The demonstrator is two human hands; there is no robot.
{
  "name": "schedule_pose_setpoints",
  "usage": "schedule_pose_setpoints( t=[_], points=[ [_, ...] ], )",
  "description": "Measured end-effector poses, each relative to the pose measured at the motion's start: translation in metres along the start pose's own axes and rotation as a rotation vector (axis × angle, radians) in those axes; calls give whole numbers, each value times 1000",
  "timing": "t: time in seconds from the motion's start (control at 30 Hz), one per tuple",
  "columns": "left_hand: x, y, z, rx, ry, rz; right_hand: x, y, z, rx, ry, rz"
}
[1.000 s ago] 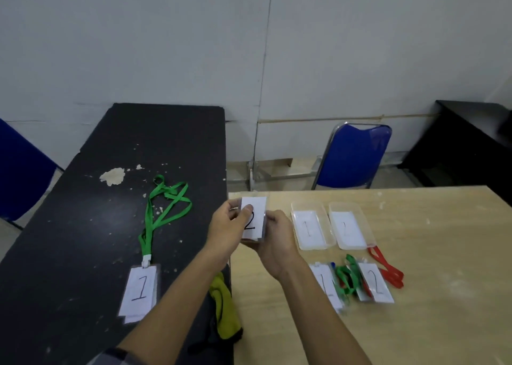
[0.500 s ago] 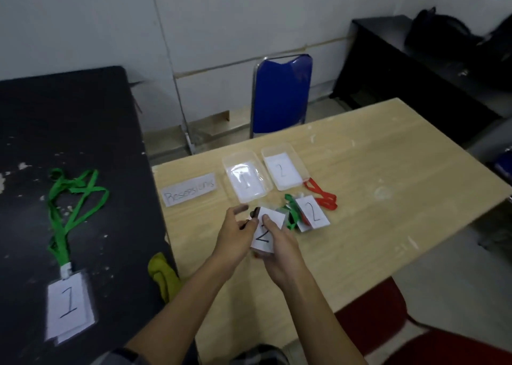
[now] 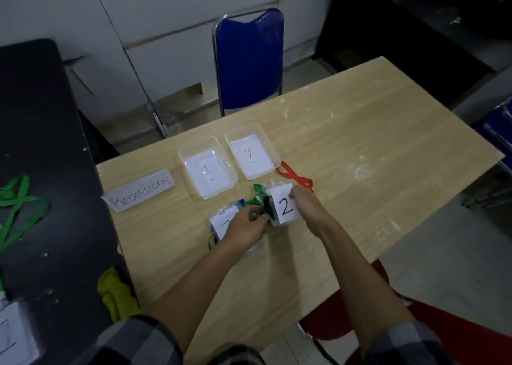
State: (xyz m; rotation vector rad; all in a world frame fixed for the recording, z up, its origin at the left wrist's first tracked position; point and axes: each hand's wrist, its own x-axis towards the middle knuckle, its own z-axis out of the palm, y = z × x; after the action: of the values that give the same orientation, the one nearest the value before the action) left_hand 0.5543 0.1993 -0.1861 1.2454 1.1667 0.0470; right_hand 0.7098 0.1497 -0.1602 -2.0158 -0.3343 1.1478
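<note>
A badge card marked "2" (image 3: 284, 208) lies on a small pile of badges and lanyards on the wooden table (image 3: 360, 143). My right hand (image 3: 306, 207) pinches its right edge. My left hand (image 3: 245, 227) has its fingers curled round the green lanyard (image 3: 259, 198) beside that card and covers part of another white badge (image 3: 221, 223). Behind the pile stand two clear trays, one lined with a sheet marked "1" (image 3: 207, 171), the other marked "2" (image 3: 250, 154). A red lanyard (image 3: 293, 175) trails from the pile towards the "2" tray.
A paper label reading "Resepsionis" (image 3: 141, 190) lies left of the trays. On the black table (image 3: 55, 143) at left are a green lanyard (image 3: 19, 209) and a badge (image 3: 13, 334). A yellow cloth (image 3: 116, 295) sits between the tables. A blue chair (image 3: 249, 57) stands behind.
Both hands carried the "2" badge from over the table gap down and right onto the pile. The view swung right; my left hand moved off the card onto the green lanyard.
</note>
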Motion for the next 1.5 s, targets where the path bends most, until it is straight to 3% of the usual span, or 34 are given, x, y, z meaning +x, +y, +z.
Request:
schedule_pose_setpoints(
  t=[0.2,0.47,0.6,0.97,1.17,1.37,1.5],
  points=[
    [34,7,17,32,34,-68,45,-1,-6,-403,-112,-155],
    [56,6,31,65,81,-101,69,40,5,-623,137,-284],
    [60,8,34,70,125,-107,64,57,12,-603,263,-301],
    [59,7,42,190,282,-29,56,53,11,-310,128,-367],
    [57,8,46,88,274,-44,55,57,14,-392,84,-402],
    [50,14,40,120,291,0,55,58,15,-652,272,-523],
    [38,20,28,199,362,75,47,56,20,-646,328,-522]
  ],
)
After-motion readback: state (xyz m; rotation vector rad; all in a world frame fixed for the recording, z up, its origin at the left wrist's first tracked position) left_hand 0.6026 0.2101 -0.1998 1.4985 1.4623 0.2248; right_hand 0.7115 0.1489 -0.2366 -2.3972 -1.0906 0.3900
